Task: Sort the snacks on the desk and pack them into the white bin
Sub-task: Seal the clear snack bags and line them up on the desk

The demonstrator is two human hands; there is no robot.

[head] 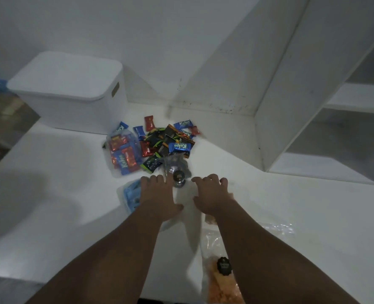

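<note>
A heap of small wrapped snacks (168, 139) in blue, red and black wrappers lies mid-desk, beside a clear bag (123, 150) holding more of them. The white bin (72, 93) stands at the back left with its lid on. My left hand (159, 196) reaches forward, palm down, fingers spread, its fingertips at a clear packet with a dark round label (177, 174). My right hand (212, 194) hovers beside it, fingers loosely curled, holding nothing. A blue packet (131, 194) lies partly under my left hand.
A clear bag of orange snacks (222, 279) with a dark label lies under my right forearm near the desk's front edge. A white shelf unit (313, 128) stands at the right. The white desk (50, 205) ends at the left over a dark floor.
</note>
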